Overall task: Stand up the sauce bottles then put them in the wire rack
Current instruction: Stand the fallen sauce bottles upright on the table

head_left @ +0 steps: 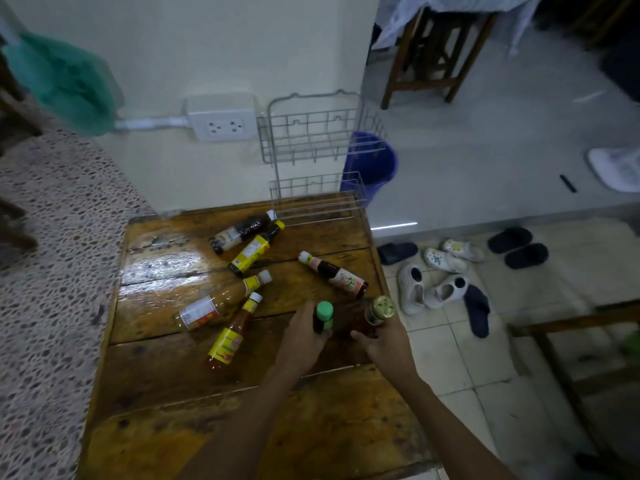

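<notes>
- Both hands are down on the wooden desk (173,386), each wrapped round an upright bottle near the right edge.
- Left hand (304,336) has its fingers closed on the green-capped bottle (323,317), dark glass, cap pointing up.
- Right hand (384,341) is clamped round the gold-capped bottle (379,311), also standing; the two bottles are near each other but apart.
- Five bottles lie on their sides across the middle of the desk: a pink-labelled bottle (334,274) just beyond the hands, a red sauce bottle (232,336) with a yellow label to the left, and a clear bottle (221,299) beside that.
- Further back, a yellow-labelled dark bottle (255,248) lies touching a dark bottle with a white label (240,232).
- The wire rack (318,143) stands at the far edge of the desk against the wall, both of its tiers bare.
- Beside the rack, a wall socket (221,124); behind it on the floor, a blue bucket (372,161).
- Shoes (443,275) are scattered on the tiles to the right.
</notes>
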### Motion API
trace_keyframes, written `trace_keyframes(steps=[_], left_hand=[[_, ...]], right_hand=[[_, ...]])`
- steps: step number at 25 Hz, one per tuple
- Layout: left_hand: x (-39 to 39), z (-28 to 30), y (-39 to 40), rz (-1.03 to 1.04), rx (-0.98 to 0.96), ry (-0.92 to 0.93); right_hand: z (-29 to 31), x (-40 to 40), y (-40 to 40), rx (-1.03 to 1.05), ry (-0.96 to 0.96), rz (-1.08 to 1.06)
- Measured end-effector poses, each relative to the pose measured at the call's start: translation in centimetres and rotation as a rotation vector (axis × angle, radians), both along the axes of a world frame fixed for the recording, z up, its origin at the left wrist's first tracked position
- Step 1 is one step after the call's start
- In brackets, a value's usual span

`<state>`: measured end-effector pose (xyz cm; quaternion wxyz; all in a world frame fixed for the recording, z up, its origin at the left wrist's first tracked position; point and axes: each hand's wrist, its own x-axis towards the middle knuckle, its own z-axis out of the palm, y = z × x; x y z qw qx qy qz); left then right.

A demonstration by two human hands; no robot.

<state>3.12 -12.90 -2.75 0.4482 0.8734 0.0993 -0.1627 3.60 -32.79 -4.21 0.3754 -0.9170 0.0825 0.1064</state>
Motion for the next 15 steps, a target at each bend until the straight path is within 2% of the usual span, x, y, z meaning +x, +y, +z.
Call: trace_keyframes(steps=[3, 9, 13, 15], left_hand=[[-1.6, -0.6, -1.0, -0.025, 0.004, 0.004], [-2.8, -1.7, -1.1, -0.009, 0.047, 0.019], [-3.0, -2.2, -1.0, -0.005, 0.067, 0.057], [-3.2, -1.9, -0.2, -0.034, 0.087, 0.099]], right_hand=[[-0.1, -1.6, -0.5, 0.044, -0.055, -0.054], [0.6, -2.2, 0.3, 0.014, -0.102, 0.100], [1.1, -2.2, 0.7, 0.046, -0.069, 0.086], [1.4, -1.6, -0.4, 0.130, -0.023, 0.177]])
